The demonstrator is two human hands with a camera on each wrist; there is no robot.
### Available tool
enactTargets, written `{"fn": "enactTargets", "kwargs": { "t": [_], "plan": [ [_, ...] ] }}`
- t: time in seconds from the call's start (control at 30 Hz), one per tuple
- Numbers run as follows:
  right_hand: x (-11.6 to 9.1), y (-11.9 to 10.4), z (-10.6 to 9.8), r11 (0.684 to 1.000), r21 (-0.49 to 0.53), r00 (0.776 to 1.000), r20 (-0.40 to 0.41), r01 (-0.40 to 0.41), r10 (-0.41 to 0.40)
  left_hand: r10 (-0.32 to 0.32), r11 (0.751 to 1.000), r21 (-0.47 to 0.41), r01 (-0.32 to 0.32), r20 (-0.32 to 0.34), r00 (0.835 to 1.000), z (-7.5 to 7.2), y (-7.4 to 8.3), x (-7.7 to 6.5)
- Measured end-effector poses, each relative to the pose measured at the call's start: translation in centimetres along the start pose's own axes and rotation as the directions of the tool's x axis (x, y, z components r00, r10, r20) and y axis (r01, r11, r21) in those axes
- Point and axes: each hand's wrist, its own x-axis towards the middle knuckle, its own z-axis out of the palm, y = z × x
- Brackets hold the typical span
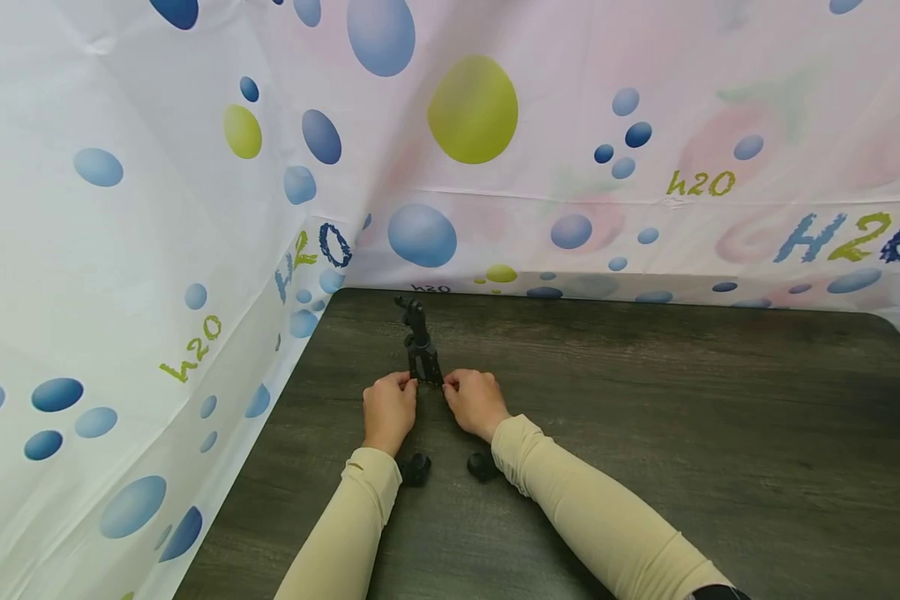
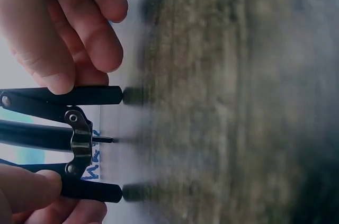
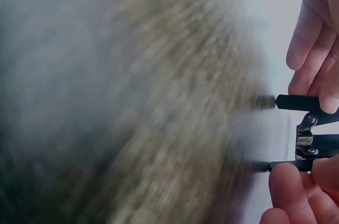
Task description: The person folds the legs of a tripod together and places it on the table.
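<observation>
Pinching one leg of the black tripod (image 1: 419, 335) between thumb and fingers, my left hand (image 1: 390, 408) faces my right hand (image 1: 476, 404), which pinches another leg the same way. The tripod stands on the table (image 1: 645, 450), just beyond my fingertips.

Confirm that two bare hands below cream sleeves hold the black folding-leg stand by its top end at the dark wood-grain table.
The grip is lower than that: the left hand and right hand hold the black stand by its legs, as the head view shows. The rest is right.
</observation>
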Motion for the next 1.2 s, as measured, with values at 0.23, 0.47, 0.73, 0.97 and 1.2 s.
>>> {"fn": "enactTargets", "kwargs": {
  "t": [0.23, 0.47, 0.73, 0.97, 1.2],
  "plan": [
    [-0.01, -0.28, 0.08, 1.0, -0.005, 0.999, 0.025, 0.03, -0.03, 0.002, 1.0, 0.009, -0.002, -0.003, 1.0, -0.13, -0.04, 0.35],
    [-0.02, -0.57, 0.14, 0.999, -0.004, 0.998, 0.048, 0.033, -0.033, 0.012, 1.0, 0.014, -0.012, -0.002, 1.0, -0.07, -0.08, 0.65],
    [-0.05, -0.69, 0.26, 0.999, 0.005, 0.997, 0.06, 0.04, -0.04, 0.017, 1.0, 0.011, -0.017, -0.003, 1.0, -0.08, 0.07, 0.84],
    [-0.2, -0.86, 0.24, 0.999, 0.015, 0.996, 0.074, 0.044, -0.045, 0.015, 1.0, 0.013, -0.015, 0.007, 1.0, 0.11, 0.04, 0.98],
    [-0.36, -0.86, 0.37, 0.999, 0.022, 0.995, 0.097, 0.031, -0.033, 0.007, 1.0, 0.01, -0.007, 0.018, 1.0, 0.36, -0.06, 1.0]
  ]
}}
